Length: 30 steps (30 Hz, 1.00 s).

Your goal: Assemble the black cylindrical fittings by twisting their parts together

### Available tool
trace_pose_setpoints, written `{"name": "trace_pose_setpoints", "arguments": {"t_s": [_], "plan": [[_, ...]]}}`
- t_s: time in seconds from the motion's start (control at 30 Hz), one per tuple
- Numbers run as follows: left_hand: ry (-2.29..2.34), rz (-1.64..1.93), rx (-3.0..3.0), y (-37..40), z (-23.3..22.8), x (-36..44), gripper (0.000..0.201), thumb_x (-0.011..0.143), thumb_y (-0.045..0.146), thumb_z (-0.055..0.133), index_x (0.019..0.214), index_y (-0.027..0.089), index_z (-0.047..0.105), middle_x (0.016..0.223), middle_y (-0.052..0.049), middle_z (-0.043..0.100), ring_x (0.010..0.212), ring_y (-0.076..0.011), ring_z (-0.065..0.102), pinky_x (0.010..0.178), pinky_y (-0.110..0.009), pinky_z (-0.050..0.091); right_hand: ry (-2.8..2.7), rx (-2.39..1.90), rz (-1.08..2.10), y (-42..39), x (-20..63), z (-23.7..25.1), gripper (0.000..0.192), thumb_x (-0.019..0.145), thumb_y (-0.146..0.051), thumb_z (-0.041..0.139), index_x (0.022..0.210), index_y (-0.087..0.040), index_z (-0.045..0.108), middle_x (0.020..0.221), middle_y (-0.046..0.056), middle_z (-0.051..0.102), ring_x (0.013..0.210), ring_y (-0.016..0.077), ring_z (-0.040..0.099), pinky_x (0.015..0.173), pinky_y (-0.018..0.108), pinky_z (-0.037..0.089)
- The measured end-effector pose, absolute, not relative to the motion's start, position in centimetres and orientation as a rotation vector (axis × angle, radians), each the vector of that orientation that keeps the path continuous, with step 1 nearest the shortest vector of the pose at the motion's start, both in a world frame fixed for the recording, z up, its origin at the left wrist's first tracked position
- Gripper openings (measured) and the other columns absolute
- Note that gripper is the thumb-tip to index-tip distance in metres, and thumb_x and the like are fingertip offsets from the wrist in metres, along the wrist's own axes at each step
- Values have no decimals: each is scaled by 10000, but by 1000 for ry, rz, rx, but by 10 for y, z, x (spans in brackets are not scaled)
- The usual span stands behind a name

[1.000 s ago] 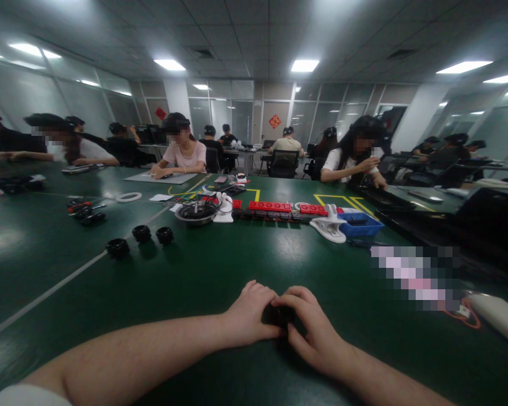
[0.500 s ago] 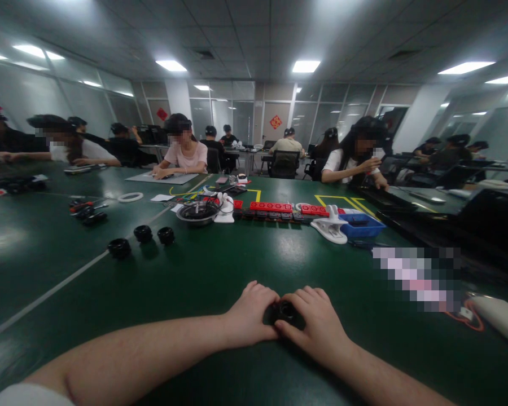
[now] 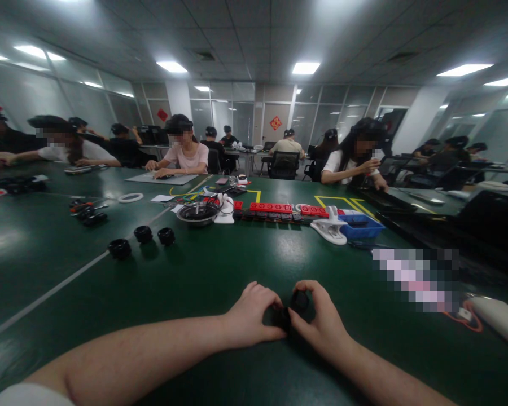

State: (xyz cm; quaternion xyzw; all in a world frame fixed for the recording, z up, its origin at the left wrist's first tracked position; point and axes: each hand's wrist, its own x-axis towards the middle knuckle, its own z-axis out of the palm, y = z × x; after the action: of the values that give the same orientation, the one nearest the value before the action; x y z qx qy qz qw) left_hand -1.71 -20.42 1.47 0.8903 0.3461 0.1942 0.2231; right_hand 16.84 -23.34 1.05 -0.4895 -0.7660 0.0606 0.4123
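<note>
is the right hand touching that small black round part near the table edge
Touching. The head view shows the right hand pinching the black round part between fingertips, no gap; the left hand adjoins it.

free: we see bare green table ahead of both hands | blocked: three black rings far left, red strips and blue tray beyond

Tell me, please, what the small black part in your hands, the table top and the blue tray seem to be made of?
Black part: probably matte plastic or rubber, dull, with no glint.
Table top: dark green glossy coating or laminate, mirroring the ceiling lights.
Blue tray: likely moulded plastic, one even colour, thin walls.
</note>
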Motion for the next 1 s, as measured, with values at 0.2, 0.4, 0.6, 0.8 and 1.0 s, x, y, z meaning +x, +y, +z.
{"name": "trace_pose_setpoints", "arguments": {"t_s": [0.2, 0.4, 0.6, 0.8, 1.0], "plan": [[947, 540, 2422, -205, 14, -17, 373, 627, 419, 686, 888, 202, 531, 878, 2, 576, 891, -201, 504, 953, -432, 220, -1875, -1186, 136, -232, 169, 12, 274, 659, -113, 498, 899, -203, 403, 882, 61, 545, 827, 211, 534, 736, 383, 437], [959, 537, 2427, -204, 13, -17, 378, 617, 413, 693, 889, 203, 534, 882, 2, 577, 888, -201, 501, 950, -426, 230, -1922, -1275, 121, -231, 171, 19, 302, 712, -158, 522, 1010, -180, 481, 905, 88, 555, 873, 242, 519, 758, 418, 441], [958, 540, 2417, -205, 16, -17, 366, 615, 403, 698, 880, 205, 541, 869, -1, 579, 883, -208, 504, 948, -429, 233, -1874, -1274, 230, -227, 173, 8, 343, 778, -182, 446, 1119, -185, 414, 1061, 103, 532, 990, 226, 509, 842, 396, 430], [983, 518, 2402, -206, 18, -17, 364, 621, 399, 693, 889, 212, 534, 881, 6, 568, 900, -202, 497, 971, -453, 193, -1815, -1335, 469, -223, 172, 6, 312, 750, -204, 486, 1053, -202, 406, 1061, 72, 550, 940, 185, 557, 833, 338, 441], [1114, 540, 2403, -206, 20, -20, 379, 606, 442, 682, 865, 203, 542, 925, -26, 512, 927, -227, 451, 864, -400, 337, -1903, -1524, 351, -221, 172, 13, 261, 677, -264, 597, 901, -187, 489, 900, 58, 585, 861, 215, 547, 776, 356, 416]]}}
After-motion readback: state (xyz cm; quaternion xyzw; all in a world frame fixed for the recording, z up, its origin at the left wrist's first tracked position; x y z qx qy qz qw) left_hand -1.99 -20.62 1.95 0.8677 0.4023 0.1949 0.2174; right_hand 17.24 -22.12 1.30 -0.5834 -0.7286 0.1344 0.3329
